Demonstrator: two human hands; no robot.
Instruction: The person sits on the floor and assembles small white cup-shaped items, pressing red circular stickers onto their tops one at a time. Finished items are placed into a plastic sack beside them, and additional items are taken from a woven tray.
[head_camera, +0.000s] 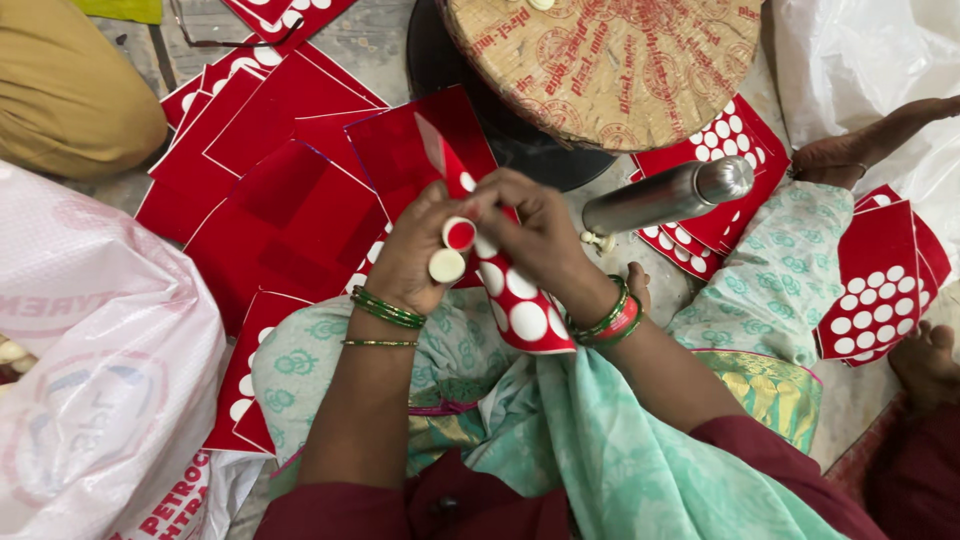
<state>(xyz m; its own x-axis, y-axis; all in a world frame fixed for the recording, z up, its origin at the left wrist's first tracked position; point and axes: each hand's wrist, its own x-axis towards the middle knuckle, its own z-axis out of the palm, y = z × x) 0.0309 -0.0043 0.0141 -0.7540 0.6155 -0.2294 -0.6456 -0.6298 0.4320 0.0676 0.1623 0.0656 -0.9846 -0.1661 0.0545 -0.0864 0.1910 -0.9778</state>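
Red and white meet at the fingers: the left hand (415, 250) pinches a small round disc with a red face (459, 234) between thumb and fingertips, and a second, cream-coloured disc (447, 265) sits just below it against the same hand. The right hand (535, 235) is closed on the upper part of a red sheet with white round dots (520, 300), its fingers curled over the sheet's edge and touching the left hand's fingers. The sheet hangs down over the person's lap, its lower end resting on pale green patterned cloth (600, 440). Green and red bangles (612, 322) ring the right wrist, green ones the left.

Beyond the hands, loose plain red sheets (290, 200) lie overlapping on the floor ahead and to the left. A metal cylinder (665, 197) lies just to the right of the right hand, across more dotted red sheets (720, 150). Behind it stands a round block wrapped in printed brown paper (600, 60) on a dark base. Another stack of dotted sheets (880, 285) rests by the right knee. A large white plastic sack (100, 350) crowds the left side, and a bare foot (870, 145) of another person shows at the far right.
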